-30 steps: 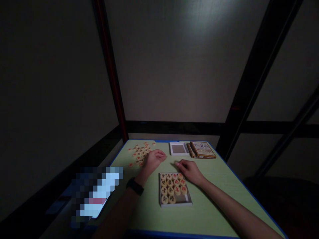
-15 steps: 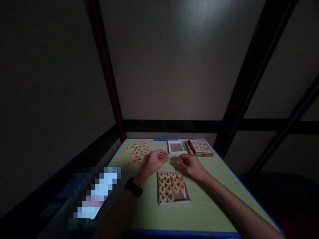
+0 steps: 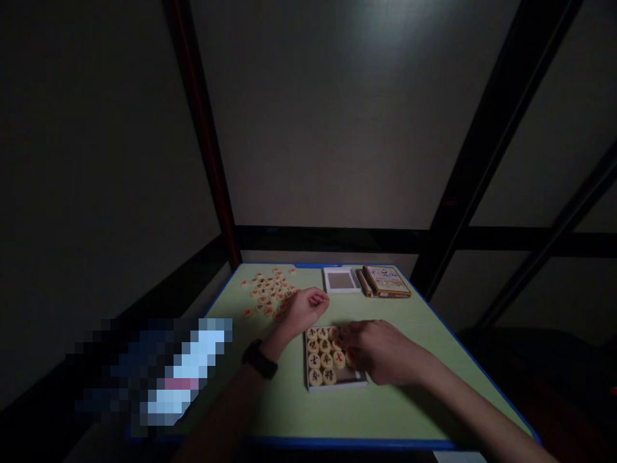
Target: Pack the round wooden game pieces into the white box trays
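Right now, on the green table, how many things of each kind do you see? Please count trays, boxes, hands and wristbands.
White-rimmed trays: 2 (near tray, far tray)
Brown printed box: 1
Hands: 2 (left hand, right hand)
Black wristband: 1
Round pieces: too many and too dim to count
Total counted: 6

Tally by kind
One left hand, one right hand; one tray showing about eleven discs; perhaps twenty loose discs, too dim to be sure; one lid; one box.
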The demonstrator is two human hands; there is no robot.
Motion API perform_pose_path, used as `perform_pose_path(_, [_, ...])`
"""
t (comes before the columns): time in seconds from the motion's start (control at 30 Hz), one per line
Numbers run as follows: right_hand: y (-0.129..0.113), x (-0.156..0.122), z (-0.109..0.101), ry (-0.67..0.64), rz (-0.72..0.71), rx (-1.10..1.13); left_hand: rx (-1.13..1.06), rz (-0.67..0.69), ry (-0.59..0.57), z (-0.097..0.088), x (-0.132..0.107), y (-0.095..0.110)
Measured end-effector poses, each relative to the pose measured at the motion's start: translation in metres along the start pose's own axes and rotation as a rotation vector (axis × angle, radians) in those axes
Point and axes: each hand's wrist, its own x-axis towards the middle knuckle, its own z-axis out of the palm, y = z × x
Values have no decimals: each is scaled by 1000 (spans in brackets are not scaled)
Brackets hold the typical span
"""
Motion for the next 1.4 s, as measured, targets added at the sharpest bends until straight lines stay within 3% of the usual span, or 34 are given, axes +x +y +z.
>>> perform_pose_path(0.4, [-13,9,2,-185,11,-219,30,13,-16,2,-1,-1])
perform_pose_path(0.77, [-14,14,9,-272,-82,-294,49,17,-28,3,-2,-3])
perform_pose_path(1.0, [-7,12,14,-177,-153,-265,32,-22,-56,4,-2,-3])
perform_pose_path(1.1, [-4,6,-1,-167,-122,-163,56,-33,-61,1,-2,0])
perform_pose_path(1.2, [6,5,-30,-152,-74,-78,137,-11,-107,-8,-5,10])
perform_pose_path(1.3, [24,20,-55,-84,28,-132,307,57,-293,-14,-14,25])
perform_pose_path(1.4, [42,54,-57,-104,137,-235,496,193,-430,-12,-25,40])
